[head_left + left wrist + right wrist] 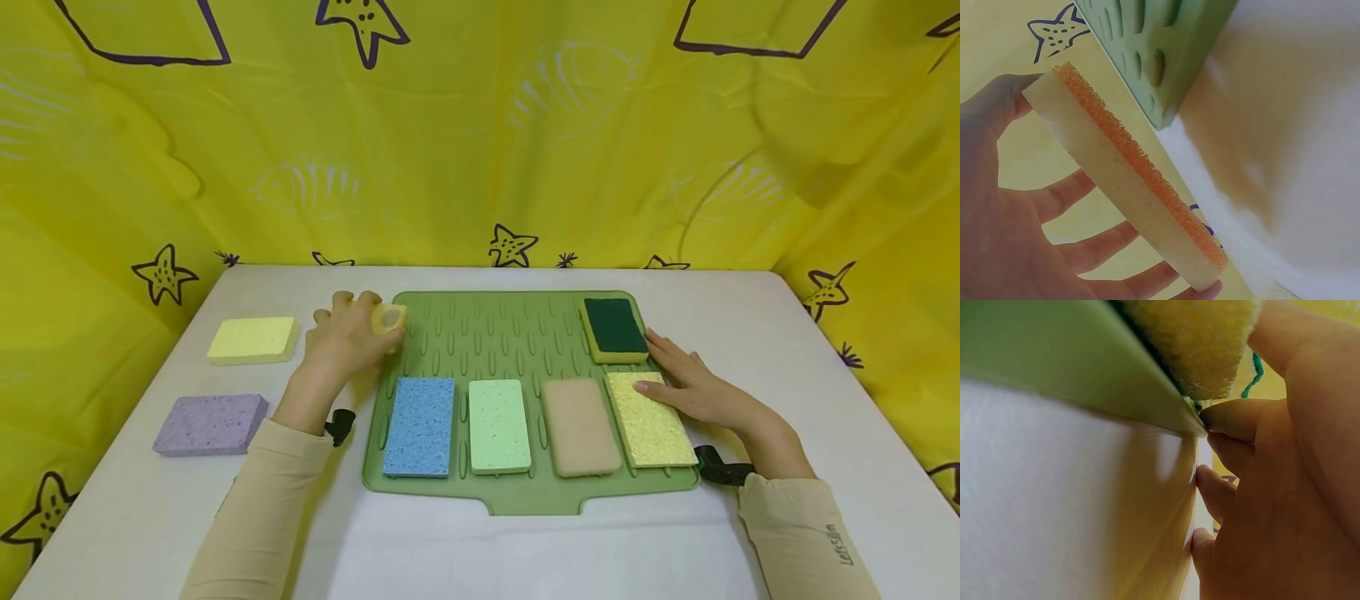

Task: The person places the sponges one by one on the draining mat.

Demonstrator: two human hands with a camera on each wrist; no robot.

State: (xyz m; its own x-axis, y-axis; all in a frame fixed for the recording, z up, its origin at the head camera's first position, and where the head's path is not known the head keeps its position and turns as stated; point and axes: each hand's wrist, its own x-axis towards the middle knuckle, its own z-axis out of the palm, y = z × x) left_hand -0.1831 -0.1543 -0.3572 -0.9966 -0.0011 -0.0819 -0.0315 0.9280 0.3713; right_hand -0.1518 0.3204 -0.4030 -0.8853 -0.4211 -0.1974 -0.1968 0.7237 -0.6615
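My left hand (343, 340) grips a two-layer sponge (1129, 165), cream on one side and coarse orange on the other, at the mat's far left corner. The thumb holds one end and the fingers spread along the cream side. On the green ridged mat (480, 342), my right hand (701, 387) lies at the right edge, fingers extended along it. Its thumb is over the pale yellow sponge (652, 425), and its fingertips are close beside the green-topped scouring sponge (615, 327). Blue (418, 427), mint green (499, 427) and beige (581, 429) sponges stand in the mat's near row.
Left of the mat, a light yellow sponge (252, 340) and a purple sponge (212, 425) lie on the white table (420, 550). A yellow patterned curtain (450, 150) hangs behind the table and at both sides.
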